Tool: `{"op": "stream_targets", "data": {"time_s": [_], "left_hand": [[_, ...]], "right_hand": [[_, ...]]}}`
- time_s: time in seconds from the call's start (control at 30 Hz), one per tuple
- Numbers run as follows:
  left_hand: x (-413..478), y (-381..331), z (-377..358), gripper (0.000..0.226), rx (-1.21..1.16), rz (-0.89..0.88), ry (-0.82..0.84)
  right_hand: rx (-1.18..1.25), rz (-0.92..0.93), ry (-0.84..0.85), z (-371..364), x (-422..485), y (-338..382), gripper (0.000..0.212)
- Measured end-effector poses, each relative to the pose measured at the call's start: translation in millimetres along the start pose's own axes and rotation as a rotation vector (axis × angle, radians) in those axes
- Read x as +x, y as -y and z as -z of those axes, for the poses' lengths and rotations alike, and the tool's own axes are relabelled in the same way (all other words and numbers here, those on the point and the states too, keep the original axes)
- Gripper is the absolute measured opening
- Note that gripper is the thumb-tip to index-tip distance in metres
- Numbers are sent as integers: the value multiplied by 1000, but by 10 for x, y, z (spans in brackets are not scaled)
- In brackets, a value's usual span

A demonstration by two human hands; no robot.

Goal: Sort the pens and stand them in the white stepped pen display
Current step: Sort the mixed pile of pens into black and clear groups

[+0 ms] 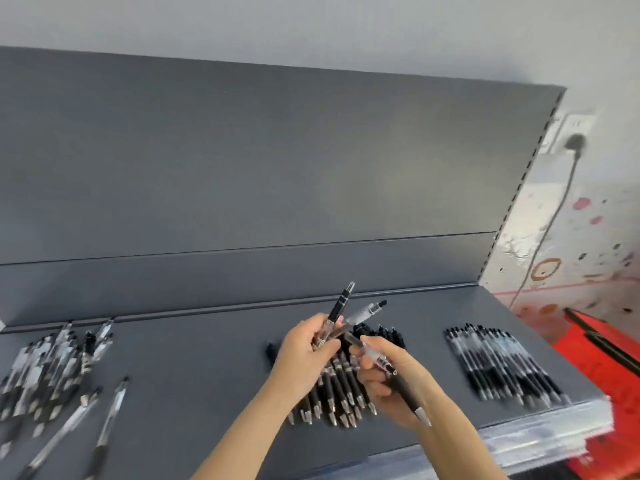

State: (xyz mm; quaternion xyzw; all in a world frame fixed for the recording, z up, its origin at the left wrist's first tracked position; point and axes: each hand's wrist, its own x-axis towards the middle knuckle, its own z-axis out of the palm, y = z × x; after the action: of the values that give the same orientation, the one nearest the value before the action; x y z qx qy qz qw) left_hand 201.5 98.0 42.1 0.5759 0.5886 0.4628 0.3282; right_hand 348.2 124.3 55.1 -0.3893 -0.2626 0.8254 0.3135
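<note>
- Both hands are full, just above the middle pile [343, 393]: the left hand [304, 355] curls round what looks like three pens, and the right hand [384, 375] pinches a clear pen [375, 356] and a black pen [408, 396].
- They look light, stiff and slick, so the rubber mid-barrel seems the best place to hold them, a few at a time.
- Right of that pile lies one tidy row [502, 365], and far left of it one loose heap [48, 368]. Each has too many pens to count.
- Two stray pens [107, 420] lie left of the pile, towards the front.
- No white stepped pen display is in sight.
</note>
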Motion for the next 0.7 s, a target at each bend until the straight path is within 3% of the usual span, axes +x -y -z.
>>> {"op": "stream_targets", "data": {"time_s": [0.1, 0.2, 0.37, 0.5, 0.6, 0.7], "left_hand": [[131, -133, -610, 22, 135, -63, 25], [201, -288, -1021, 18, 61, -77, -4], [258, -352, -1214, 13, -190, 195, -111], [267, -384, -1172, 10, -380, 377, -168], [228, -362, -1060, 10, -446, 450, -229], [148, -303, -871, 10, -484, 502, -313]], "right_hand": [[48, -15, 19, 442, -154, 292, 15], [52, -17, 23, 788, -259, 517, 23], [-79, -26, 6, 1252, -297, 701, 40], [-90, -40, 33, 1418, -222, 735, 40], [-244, -24, -28, 1428, -92, 714, 37], [-566, 8, -117, 1311, 73, 633, 17]]}}
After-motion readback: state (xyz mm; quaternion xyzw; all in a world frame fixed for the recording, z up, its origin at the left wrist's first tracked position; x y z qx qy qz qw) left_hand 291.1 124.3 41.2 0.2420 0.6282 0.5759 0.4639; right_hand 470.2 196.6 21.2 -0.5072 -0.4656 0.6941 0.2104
